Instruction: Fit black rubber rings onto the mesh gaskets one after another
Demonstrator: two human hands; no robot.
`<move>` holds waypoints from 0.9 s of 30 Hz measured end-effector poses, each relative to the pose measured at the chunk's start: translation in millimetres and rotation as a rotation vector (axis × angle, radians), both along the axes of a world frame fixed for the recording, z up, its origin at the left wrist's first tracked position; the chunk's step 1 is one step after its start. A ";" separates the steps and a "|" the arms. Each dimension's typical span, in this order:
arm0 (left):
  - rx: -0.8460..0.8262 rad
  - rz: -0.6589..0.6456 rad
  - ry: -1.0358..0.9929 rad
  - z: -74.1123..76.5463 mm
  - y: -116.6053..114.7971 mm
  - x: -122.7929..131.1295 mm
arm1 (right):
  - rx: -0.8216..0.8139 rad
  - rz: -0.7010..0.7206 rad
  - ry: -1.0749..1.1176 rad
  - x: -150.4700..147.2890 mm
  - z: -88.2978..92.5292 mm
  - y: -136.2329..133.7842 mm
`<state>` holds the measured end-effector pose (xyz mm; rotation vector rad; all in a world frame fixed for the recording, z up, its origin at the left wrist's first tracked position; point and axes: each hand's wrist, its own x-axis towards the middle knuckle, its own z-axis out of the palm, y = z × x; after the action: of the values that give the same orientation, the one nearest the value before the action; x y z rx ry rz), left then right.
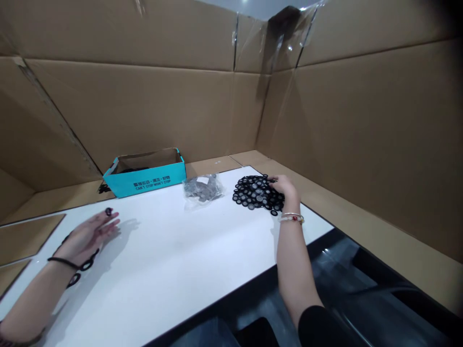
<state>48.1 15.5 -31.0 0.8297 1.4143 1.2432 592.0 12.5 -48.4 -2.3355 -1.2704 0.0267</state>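
Observation:
A heap of small black rings (256,192), several with grey middles, lies on the right part of the white table. My right hand (284,187) reaches into its right edge with bent fingers pressed together among the rings. What the fingertips pinch, if anything, is too small to make out. At the left, my left hand (94,232) hovers over the table, palm turned inward and fingers stretched apart. A small dark ring (108,211) shows at one fingertip; whether it is worn or held is unclear. Round that wrist is a black band (64,262) with dark loops hanging from it.
Behind the heap's left side lies a clear plastic bag (203,189) of grey pieces. A turquoise box (152,179) with dark contents stands at the back left. Cardboard walls (162,106) surround the white table (181,255). Cardboard pieces (29,236) lie at the left edge.

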 end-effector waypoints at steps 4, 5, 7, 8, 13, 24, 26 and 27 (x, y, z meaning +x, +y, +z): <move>-0.182 -0.085 -0.272 -15.7 -7.7 15.0 | 0.093 -0.007 -0.018 -3.0 2.2 -4.6; -0.193 -0.092 -0.290 -19.1 -8.4 16.8 | 0.126 -0.023 -0.031 -5.3 5.1 -5.7; -0.200 -0.106 -0.294 -24.8 -8.8 18.8 | 0.196 -0.069 -0.059 -12.4 12.3 -6.5; -0.198 -0.109 -0.290 -27.0 -8.7 19.0 | 0.239 -0.086 -0.077 -17.2 15.8 -6.1; -0.185 -0.111 -0.328 -33.6 -8.2 14.6 | 0.255 0.028 -0.138 -46.5 18.8 3.4; -0.267 -0.091 -0.285 -38.5 -7.3 4.0 | -0.286 0.136 -0.005 -75.9 -19.9 19.1; -0.311 -0.086 -0.275 -42.3 -4.5 -0.2 | -0.240 0.116 -0.044 -79.0 -18.4 16.8; -0.310 -0.098 -0.274 -45.0 -2.7 -2.7 | -0.220 0.121 -0.056 -78.3 -16.9 15.2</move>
<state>45.3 12.8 -76.0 0.4895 1.2847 0.9882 513.7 27.7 -65.3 -2.4537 -1.5026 0.1493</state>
